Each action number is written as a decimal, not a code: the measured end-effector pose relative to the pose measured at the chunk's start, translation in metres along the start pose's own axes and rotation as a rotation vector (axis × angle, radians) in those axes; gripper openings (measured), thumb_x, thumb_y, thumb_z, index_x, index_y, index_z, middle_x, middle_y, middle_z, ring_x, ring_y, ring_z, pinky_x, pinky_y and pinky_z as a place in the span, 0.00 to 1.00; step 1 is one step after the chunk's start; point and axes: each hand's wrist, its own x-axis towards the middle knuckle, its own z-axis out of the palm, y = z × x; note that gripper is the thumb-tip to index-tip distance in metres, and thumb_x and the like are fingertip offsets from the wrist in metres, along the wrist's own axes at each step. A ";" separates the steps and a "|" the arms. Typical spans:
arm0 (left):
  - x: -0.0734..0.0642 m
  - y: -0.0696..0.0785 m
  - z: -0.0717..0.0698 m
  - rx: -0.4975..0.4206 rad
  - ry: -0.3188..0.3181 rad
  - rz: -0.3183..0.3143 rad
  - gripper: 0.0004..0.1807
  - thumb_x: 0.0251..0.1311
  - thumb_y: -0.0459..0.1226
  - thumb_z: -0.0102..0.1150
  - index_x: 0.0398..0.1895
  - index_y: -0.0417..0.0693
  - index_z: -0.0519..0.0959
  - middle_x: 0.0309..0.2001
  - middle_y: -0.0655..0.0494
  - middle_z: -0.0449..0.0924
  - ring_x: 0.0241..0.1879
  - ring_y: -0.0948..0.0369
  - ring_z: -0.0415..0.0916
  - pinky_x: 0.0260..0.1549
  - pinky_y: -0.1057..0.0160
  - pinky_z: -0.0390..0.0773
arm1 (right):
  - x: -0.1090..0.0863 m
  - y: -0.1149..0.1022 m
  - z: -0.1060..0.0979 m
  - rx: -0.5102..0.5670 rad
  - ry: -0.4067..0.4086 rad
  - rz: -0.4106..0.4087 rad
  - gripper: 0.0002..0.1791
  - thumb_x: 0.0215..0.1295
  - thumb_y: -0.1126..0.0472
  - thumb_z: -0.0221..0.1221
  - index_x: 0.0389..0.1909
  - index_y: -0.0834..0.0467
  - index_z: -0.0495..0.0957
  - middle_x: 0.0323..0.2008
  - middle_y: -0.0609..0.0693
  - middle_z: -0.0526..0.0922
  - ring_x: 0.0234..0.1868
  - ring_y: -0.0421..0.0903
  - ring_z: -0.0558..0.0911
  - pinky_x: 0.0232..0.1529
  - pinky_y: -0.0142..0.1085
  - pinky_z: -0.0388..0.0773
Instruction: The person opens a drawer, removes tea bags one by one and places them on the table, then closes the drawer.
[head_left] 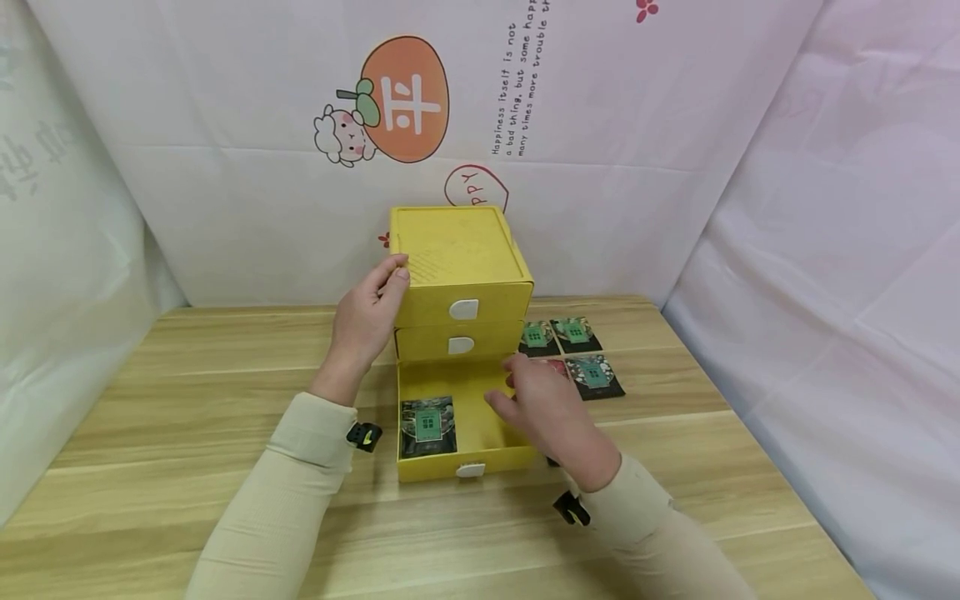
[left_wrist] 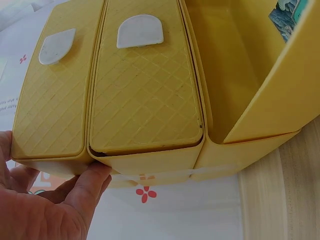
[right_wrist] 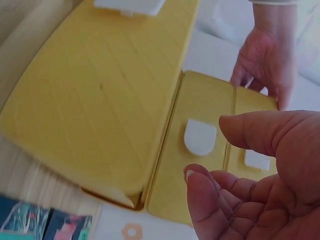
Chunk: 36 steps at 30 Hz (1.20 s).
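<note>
A yellow three-drawer storage box point(head_left: 461, 242) stands on the table with its bottom drawer point(head_left: 483, 392) pulled out. Inside that drawer, at the left, lies a dark packet point(head_left: 427, 427) with a green label. My left hand point(head_left: 367, 312) grips the box's upper left edge; in the left wrist view, its bent fingers and thumb lie against the yellow side. Over the right part of the drawer hovers my right hand point(head_left: 551, 408). Its thumb and fingers stand apart in the right wrist view, with nothing between them. The middle drawer point(left_wrist: 147, 95) and top drawer point(left_wrist: 55, 95) are closed.
Right of the box, several flat packets lie on the wooden table point(head_left: 225, 367), among them a dark one point(head_left: 595, 375) and a red one point(head_left: 555, 367) partly behind my right hand. A printed white cloth point(head_left: 262, 167) hangs behind the box, with more cloth at both sides.
</note>
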 end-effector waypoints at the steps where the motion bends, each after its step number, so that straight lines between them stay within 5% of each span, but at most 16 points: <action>1: 0.000 0.000 0.000 -0.001 0.000 0.000 0.30 0.79 0.62 0.39 0.77 0.66 0.71 0.71 0.55 0.76 0.66 0.50 0.76 0.59 0.42 0.76 | 0.001 -0.002 0.002 -0.004 -0.007 -0.004 0.27 0.69 0.49 0.67 0.60 0.64 0.77 0.46 0.55 0.88 0.43 0.49 0.87 0.45 0.45 0.86; 15: 0.000 0.000 0.000 -0.003 -0.004 -0.001 0.30 0.79 0.61 0.39 0.77 0.66 0.70 0.71 0.56 0.76 0.67 0.50 0.75 0.61 0.42 0.75 | 0.015 -0.021 0.028 0.014 -0.235 -0.012 0.31 0.73 0.48 0.64 0.67 0.65 0.74 0.49 0.56 0.88 0.45 0.48 0.87 0.45 0.44 0.85; 27: 0.000 -0.001 0.000 -0.006 0.007 0.003 0.30 0.79 0.61 0.40 0.77 0.65 0.71 0.71 0.56 0.76 0.67 0.51 0.75 0.60 0.42 0.76 | 0.025 -0.023 0.043 0.072 -0.353 0.007 0.36 0.73 0.45 0.63 0.69 0.68 0.72 0.51 0.57 0.87 0.47 0.51 0.87 0.51 0.48 0.84; 31: 0.000 -0.001 0.000 -0.007 0.005 0.007 0.30 0.79 0.61 0.40 0.77 0.65 0.71 0.71 0.55 0.76 0.67 0.51 0.76 0.60 0.42 0.76 | 0.028 -0.021 0.048 0.088 -0.376 0.016 0.33 0.71 0.45 0.64 0.63 0.68 0.76 0.42 0.53 0.86 0.38 0.48 0.84 0.44 0.45 0.84; 36: 0.001 -0.001 0.001 -0.005 0.010 0.002 0.30 0.79 0.61 0.40 0.76 0.65 0.71 0.70 0.56 0.77 0.66 0.51 0.76 0.59 0.43 0.76 | 0.031 -0.019 0.053 0.108 -0.393 0.009 0.19 0.70 0.48 0.65 0.37 0.62 0.80 0.24 0.48 0.75 0.22 0.44 0.71 0.25 0.37 0.69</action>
